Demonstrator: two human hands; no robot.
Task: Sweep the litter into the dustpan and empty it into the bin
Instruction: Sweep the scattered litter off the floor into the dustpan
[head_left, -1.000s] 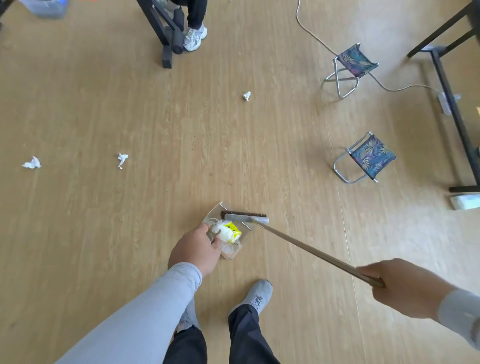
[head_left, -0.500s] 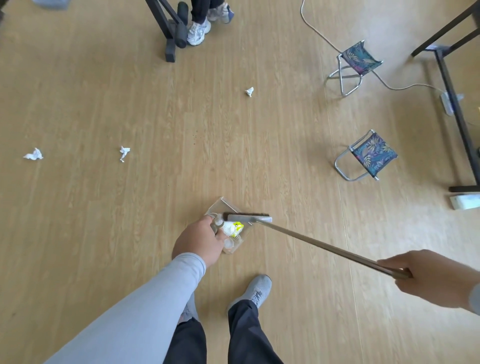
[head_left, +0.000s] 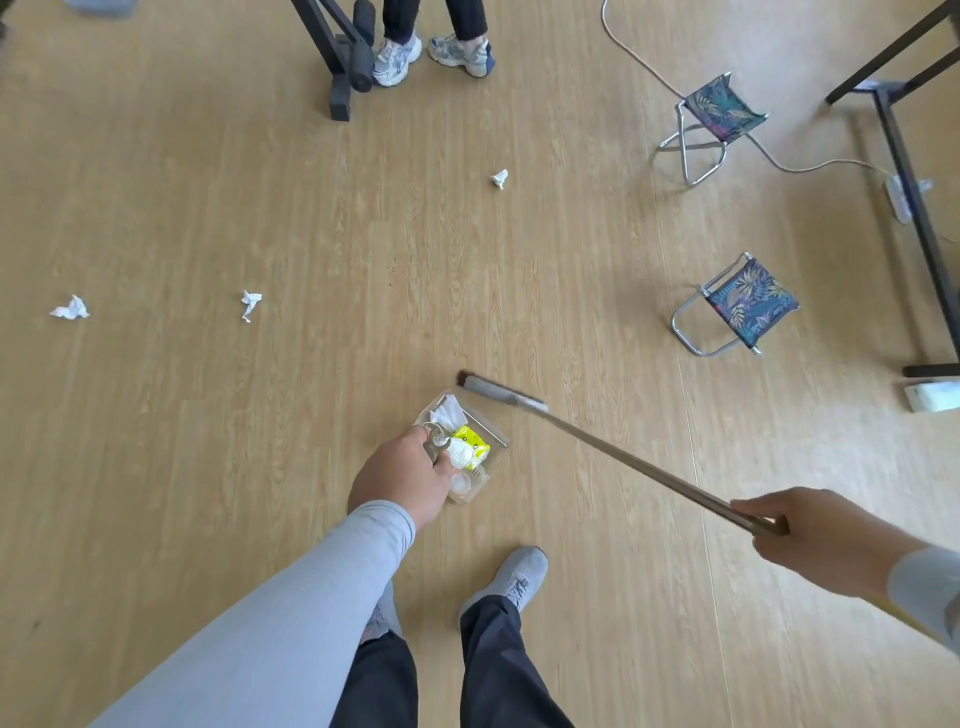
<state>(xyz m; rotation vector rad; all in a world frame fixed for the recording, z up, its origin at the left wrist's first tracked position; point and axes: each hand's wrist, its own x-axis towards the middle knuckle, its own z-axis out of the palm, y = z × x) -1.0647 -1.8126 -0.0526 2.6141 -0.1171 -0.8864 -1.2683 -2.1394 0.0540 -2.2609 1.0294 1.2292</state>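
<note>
My left hand (head_left: 400, 475) grips the handle of a clear dustpan (head_left: 493, 441) on the wooden floor in front of my feet. Inside it lie a yellow-and-white wrapper (head_left: 467, 447) and a white tissue (head_left: 449, 413). My right hand (head_left: 826, 540) holds the long broom handle (head_left: 639, 467). The broom head (head_left: 498, 392) hovers just beyond the pan's far edge. Crumpled white paper scraps lie on the floor at the far left (head_left: 70, 309), left of centre (head_left: 250, 304) and further ahead (head_left: 500, 178).
Two small folding stools (head_left: 719, 119) (head_left: 743, 306) stand to the right. A black table frame (head_left: 914, 208), a power strip and a white cable lie at far right. Another person's shoes (head_left: 431, 52) and a black stand (head_left: 337, 57) are ahead.
The broom head has lifted off the dustpan and swung forward and right, uncovering the white tissue in the pan. The view has tilted so the other person's feet show more.
</note>
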